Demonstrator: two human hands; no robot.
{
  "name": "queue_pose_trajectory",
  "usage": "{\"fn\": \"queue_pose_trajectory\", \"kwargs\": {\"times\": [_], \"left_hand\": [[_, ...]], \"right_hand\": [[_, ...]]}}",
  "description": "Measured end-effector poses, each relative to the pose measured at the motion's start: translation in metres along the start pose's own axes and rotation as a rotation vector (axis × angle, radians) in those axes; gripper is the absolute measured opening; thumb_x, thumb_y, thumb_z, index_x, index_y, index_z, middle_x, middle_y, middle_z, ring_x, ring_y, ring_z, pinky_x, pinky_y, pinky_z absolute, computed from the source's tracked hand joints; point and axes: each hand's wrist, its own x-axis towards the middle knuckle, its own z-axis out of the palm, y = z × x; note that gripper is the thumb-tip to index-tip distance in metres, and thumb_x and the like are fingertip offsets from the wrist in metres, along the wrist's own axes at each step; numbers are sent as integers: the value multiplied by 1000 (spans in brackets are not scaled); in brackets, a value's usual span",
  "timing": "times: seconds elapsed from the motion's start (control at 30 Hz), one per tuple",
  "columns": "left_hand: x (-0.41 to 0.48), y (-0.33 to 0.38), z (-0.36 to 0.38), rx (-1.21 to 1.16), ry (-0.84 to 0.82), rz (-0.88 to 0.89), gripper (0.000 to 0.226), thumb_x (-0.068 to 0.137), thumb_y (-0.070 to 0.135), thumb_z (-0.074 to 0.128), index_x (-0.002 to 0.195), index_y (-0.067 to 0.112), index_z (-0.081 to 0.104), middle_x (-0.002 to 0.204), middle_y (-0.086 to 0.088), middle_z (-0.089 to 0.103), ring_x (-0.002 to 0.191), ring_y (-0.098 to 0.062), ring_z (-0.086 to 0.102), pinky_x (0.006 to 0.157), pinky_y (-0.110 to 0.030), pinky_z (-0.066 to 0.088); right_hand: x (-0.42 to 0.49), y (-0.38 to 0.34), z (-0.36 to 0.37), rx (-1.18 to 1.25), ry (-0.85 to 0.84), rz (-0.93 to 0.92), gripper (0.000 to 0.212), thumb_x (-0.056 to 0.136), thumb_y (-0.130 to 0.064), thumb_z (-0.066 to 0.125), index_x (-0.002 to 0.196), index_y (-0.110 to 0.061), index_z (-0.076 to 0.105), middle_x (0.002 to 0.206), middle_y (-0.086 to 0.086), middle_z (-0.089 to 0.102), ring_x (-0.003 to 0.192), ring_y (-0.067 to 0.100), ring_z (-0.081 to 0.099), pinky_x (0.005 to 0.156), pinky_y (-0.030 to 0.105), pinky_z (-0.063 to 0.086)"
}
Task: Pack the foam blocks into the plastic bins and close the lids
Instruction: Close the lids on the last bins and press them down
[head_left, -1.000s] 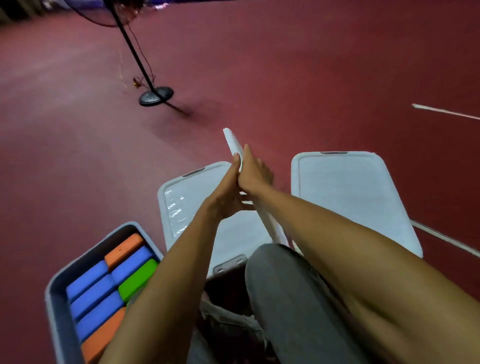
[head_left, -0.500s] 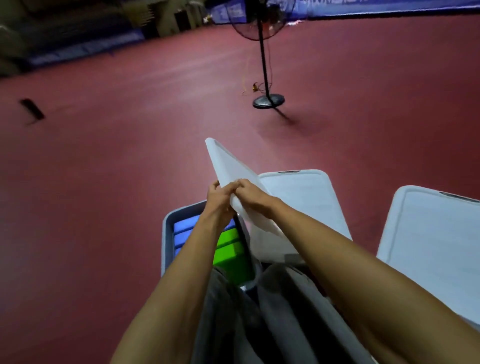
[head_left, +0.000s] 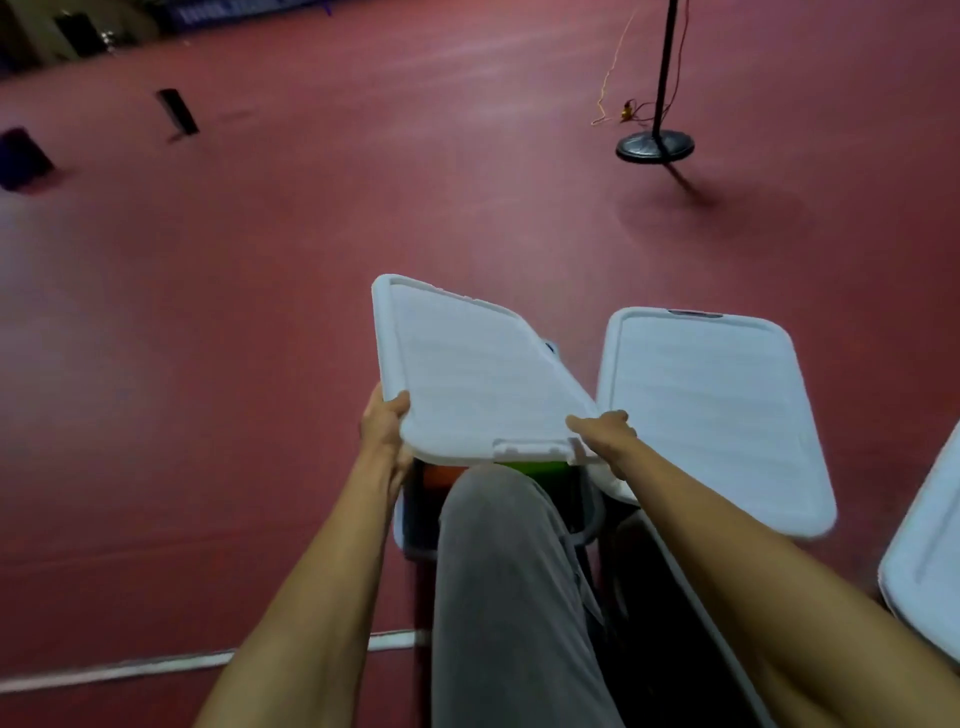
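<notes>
The person is holding a white lid (head_left: 467, 374) with both hands over an open bin (head_left: 410, 525) that is sitting on the red floor (head_left: 208, 364), just beyond a grey trouser leg (head_left: 498, 571). The left hand (head_left: 384, 431) is curling round the lid's left edge with the thumb on top, and the right hand (head_left: 602, 434) is gripping its near right corner. The lid is hanging tilted, its near edge low over the bin and its far corner raised, so it is not seated yet. Under that near edge a green foam block (head_left: 535, 467) and an orange foam block (head_left: 441, 474) are showing inside the bin, so packing here is looking finished.

Just to the right a second bin (head_left: 711, 415) is lying with its lid flat on top, and a third bin (head_left: 924, 561) is peeking in at the right edge. Both are looking closed, though whether they are latched cannot be told.

Most of the job is appearing done. What is remaining is lining this lid up with the rim and pressing it down.
</notes>
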Motion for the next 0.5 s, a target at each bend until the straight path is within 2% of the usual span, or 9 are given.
{"fn": "queue_pose_trajectory", "kwargs": {"times": [0.03,0.1,0.17,0.2,0.27,0.33,0.4,0.47,0.5], "left_hand": [[1,-2,-9,2,0,-7,51,83,-4,60,133,9,58,124,-22,66,110,-46,65,90,-65,52],[6,-9,-26,12,-10,-23,47,90,-3,54,136,9,55,127,-22,65,111,-44,64,90,-61,54],[15,-15,-45,17,-19,-38,44,96,0,48,139,10,52,128,-21,64,111,-41,65,87,-55,57],[20,-18,-54,13,-24,-47,42,98,1,46,139,10,51,128,-19,65,110,-39,66,87,-53,57],[27,-23,-64,37,-52,-71,39,101,2,43,138,12,53,126,-16,67,109,-36,66,91,-52,56],[33,-29,-71,70,-54,-100,38,102,3,42,137,15,53,125,-13,67,110,-34,66,92,-51,56],[41,-37,-80,114,-23,-147,38,103,4,43,138,15,53,124,-12,68,110,-33,67,88,-48,59],[46,-47,-95,235,-2,-197,39,101,4,47,137,15,57,119,-10,71,106,-30,69,76,-40,61],[46,-55,-103,318,15,-223,37,99,4,51,133,15,60,113,-8,74,99,-28,72,69,-35,60]], "right_hand": [[11,8,5,34,-33,-5,101,83,-50,67,152,0,14,153,20,30,135,40,40,102,47,45],[59,31,19,-5,-42,-11,106,63,-60,71,143,-1,35,142,18,44,127,38,49,92,46,54],[116,60,31,-42,-9,40,102,46,-60,67,129,-3,53,127,16,57,116,38,59,78,35,54],[121,62,29,-5,-13,76,94,42,-58,66,120,-5,60,117,14,63,106,36,65,74,35,52],[75,43,17,14,-29,88,63,54,-51,73,96,-5,62,93,11,68,82,31,69,66,38,53],[34,23,9,1,-31,60,40,76,-38,78,81,-5,56,82,12,61,70,29,64,67,37,52],[26,21,-1,-12,-66,80,39,82,-32,81,77,-4,53,79,13,55,74,29,62,74,37,53],[26,33,-8,-68,-111,90,43,77,-37,84,82,-4,57,87,14,61,87,30,68,90,41,57],[25,41,-4,-133,-113,90,42,75,-38,85,87,-6,60,93,15,66,89,30,69,90,43,57]]}}
